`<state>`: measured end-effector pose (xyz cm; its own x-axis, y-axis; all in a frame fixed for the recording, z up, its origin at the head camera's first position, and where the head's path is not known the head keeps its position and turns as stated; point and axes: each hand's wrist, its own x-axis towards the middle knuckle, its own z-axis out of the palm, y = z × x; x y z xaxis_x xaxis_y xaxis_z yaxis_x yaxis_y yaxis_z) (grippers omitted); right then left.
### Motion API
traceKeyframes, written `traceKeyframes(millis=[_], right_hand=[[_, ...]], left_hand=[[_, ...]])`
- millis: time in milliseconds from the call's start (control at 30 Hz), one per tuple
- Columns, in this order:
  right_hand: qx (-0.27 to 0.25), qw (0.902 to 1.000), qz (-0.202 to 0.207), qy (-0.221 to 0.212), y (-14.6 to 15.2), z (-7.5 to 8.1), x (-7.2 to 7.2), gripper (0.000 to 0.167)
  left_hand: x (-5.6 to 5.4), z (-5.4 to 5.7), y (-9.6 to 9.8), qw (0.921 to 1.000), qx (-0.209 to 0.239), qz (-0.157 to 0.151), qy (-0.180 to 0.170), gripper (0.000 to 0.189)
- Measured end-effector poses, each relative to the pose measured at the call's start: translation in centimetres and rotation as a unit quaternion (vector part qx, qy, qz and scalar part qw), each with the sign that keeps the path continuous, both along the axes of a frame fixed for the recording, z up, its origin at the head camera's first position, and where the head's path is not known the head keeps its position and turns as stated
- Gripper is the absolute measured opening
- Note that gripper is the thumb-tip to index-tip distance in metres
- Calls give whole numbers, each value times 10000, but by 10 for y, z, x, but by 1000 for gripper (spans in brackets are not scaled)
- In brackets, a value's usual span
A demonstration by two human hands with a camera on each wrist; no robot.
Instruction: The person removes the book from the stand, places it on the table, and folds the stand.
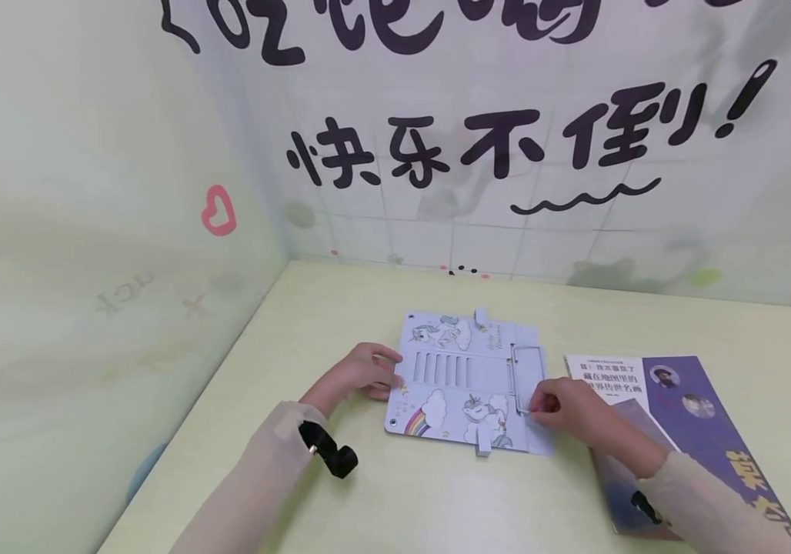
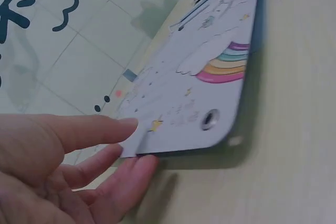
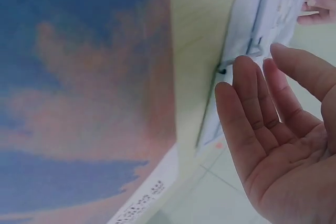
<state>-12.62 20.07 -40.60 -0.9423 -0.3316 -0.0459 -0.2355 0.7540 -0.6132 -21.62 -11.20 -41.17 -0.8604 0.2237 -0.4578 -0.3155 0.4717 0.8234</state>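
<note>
A pale lilac book stand (image 1: 492,373) printed with unicorns, clouds and a rainbow lies flat on the table. At its left edge my left hand (image 1: 368,372) holds the board, thumb over the top face and fingers at the edge's underside (image 2: 105,174). A wire bracket (image 1: 515,377) spans the right part of the stand. My right hand (image 1: 571,412) pinches the near corner of this wire between thumb and fingertips. In the right wrist view the right hand's (image 3: 283,129) fingertips meet at the wire, its other fingers held loosely. Small clips (image 1: 483,440) stick out from the near and far edges.
A book (image 1: 686,408) with a purple, white and blue cover lies on the table to the right, partly under my right forearm. A printed curtain (image 1: 437,231) hangs behind the table (image 1: 340,492), and another covering (image 1: 125,346) closes off the left side.
</note>
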Motion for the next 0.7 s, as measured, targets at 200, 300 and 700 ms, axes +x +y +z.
traceKeyframes(millis=[200,300,700], right_hand=[[-452,9985,287,-125,-7,9,17,8],[-582,9966,545,-199,-14,10,26,7],[-1394,9853,873,-454,-38,-3,44,13]], left_hand=[[-18,14,3,9984,-481,-128,254,37],[-28,18,14,9979,-425,-14,480,36],[-61,25,72,9940,-114,-267,1057,35]])
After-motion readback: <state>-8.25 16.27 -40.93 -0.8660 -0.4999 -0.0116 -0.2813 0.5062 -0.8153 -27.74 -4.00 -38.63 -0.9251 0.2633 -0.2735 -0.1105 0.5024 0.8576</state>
